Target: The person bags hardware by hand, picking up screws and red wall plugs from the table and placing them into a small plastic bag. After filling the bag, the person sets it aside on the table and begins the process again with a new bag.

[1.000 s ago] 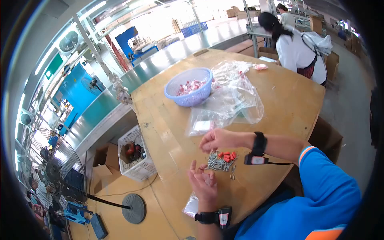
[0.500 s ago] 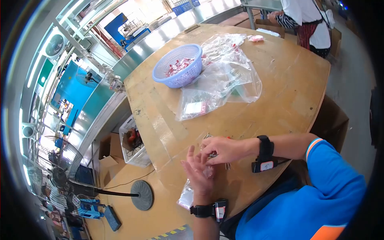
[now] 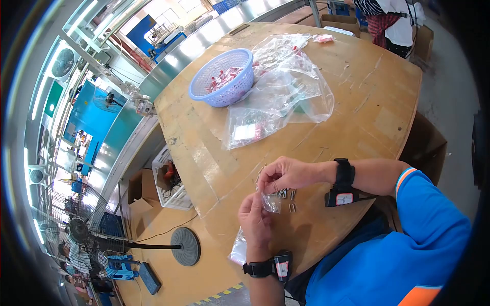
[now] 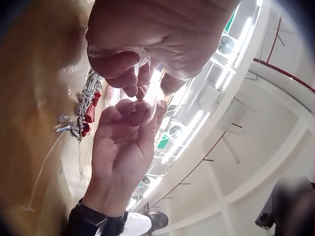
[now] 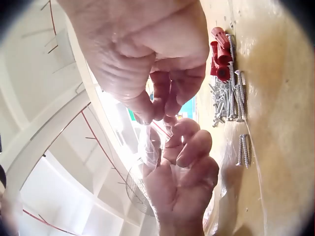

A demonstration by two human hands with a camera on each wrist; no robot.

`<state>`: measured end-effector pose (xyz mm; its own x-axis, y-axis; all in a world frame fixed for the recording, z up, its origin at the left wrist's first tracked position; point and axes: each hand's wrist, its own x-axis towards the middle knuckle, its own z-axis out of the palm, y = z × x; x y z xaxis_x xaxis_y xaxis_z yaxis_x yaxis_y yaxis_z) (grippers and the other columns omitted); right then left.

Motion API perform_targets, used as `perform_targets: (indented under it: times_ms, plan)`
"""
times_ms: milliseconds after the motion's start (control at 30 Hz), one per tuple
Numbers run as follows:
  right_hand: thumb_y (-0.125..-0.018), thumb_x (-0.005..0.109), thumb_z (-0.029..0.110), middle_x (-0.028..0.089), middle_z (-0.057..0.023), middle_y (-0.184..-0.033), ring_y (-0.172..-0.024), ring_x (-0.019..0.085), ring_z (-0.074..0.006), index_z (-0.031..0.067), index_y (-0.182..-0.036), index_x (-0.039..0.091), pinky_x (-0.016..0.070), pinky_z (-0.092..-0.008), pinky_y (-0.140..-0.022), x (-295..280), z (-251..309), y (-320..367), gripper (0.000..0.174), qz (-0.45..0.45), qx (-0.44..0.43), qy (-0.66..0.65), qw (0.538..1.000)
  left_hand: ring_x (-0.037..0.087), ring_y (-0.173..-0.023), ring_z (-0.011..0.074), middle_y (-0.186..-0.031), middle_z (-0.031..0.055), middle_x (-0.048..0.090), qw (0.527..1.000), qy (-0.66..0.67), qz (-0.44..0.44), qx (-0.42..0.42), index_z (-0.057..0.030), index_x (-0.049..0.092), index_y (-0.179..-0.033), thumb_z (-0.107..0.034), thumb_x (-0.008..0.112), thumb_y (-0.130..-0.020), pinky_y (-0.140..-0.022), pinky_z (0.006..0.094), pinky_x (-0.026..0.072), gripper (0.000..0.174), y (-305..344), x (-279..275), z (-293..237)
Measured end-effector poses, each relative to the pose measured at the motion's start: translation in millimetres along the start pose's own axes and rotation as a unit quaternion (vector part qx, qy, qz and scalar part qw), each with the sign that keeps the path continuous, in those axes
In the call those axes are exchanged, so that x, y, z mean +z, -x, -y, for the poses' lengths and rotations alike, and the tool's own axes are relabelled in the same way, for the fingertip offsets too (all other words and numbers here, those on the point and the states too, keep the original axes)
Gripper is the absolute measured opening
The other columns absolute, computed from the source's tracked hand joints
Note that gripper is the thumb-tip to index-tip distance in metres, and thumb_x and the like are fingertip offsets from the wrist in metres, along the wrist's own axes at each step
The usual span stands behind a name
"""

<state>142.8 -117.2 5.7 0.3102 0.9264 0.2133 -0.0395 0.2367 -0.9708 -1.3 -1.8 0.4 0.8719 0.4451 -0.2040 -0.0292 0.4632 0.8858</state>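
Note:
Both hands meet over the near part of the table. My left hand (image 3: 255, 222) grips a small clear plastic bag (image 3: 272, 203), its fingers curled in around the film. Fingertips of my right hand (image 3: 287, 173) pinch the bag's upper edge, right against the left fingertips. In the right wrist view, part of the bag (image 5: 149, 147) shows between the two hands. Beneath and beside them lies a pile of silver screws (image 5: 224, 101), with several red cone-shaped plastic pieces (image 5: 222, 56) at one side. A few screws (image 5: 244, 150) lie apart from the pile.
Farther up the table stand a lavender basket (image 3: 220, 94) of small red-and-clear packets and a large clear plastic bag (image 3: 301, 97). Another flat clear bag (image 3: 238, 250) lies beside the left wrist. A fan (image 3: 79, 229) and a white crate (image 3: 176, 199) stand left of the table.
My right hand has moved from over the screws to the left hand and now pinches the small bag. The left fingers, straighter before, have curled in. The head view has shifted.

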Motion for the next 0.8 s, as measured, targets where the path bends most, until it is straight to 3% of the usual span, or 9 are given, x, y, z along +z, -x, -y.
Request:
perform_targets:
  times_ms: [333,533,633,800]
  plan:
    - [-0.086,0.062,0.007,0.063,0.0008,-0.08,-0.075,0.056,-0.0043,0.0011,-0.095,0.065,0.046,-0.0202,-0.068,-1.6,-0.1,0.3,0.011,0.013,-0.002,-0.019,1.0,0.041,-0.046,0.0022,-0.068,-0.0024,0.053,1.0,0.008,0.002,0.004,-0.0032,0.058,-0.103,-0.014,0.056,-0.093,-0.038,0.0145,0.0285,0.016,4.0,7.9,-5.7]
    - [-0.086,0.063,0.012,0.063,-0.0001,-0.079,-0.073,0.056,-0.0059,0.0006,-0.094,0.065,0.0461,-0.0216,-0.066,8.0,19.2,3.3,0.014,-0.07,0.107,-0.114,0.985,0.04,-0.049,-0.0001,-0.075,-0.0032,0.054,0.995,-0.016,-0.051,0.079,-0.0023,0.056,-0.111,-0.004,0.062,-0.087,-0.039,0.0141,0.0276,0.026,2.1,15.3,-5.4]
    - [-0.086,0.063,0.013,0.063,-0.0007,-0.078,-0.072,0.055,-0.0063,0.0002,-0.092,0.064,0.0461,-0.0227,-0.065,8.5,8.7,4.0,0.014,-0.047,0.035,0.061,0.996,0.04,-0.049,-0.0004,-0.075,-0.0034,0.054,0.994,-0.025,-0.054,0.086,-0.0021,0.056,-0.111,-0.002,0.063,-0.085,-0.039,0.0146,0.0269,0.026,2.3,14.4,-4.6]
    - [-0.084,0.064,0.014,0.063,-0.0013,-0.077,-0.071,0.055,-0.0064,-0.0006,-0.089,0.064,0.046,-0.0232,-0.065,4.5,2.0,3.6,0.015,-0.054,0.034,0.071,0.995,0.04,-0.049,0.0,-0.065,-0.0047,0.052,0.993,-0.069,-0.042,0.088,-0.0024,0.061,-0.1,-0.007,0.062,-0.087,-0.039,0.0157,0.0248,0.014,-0.3,3.6,1.1]
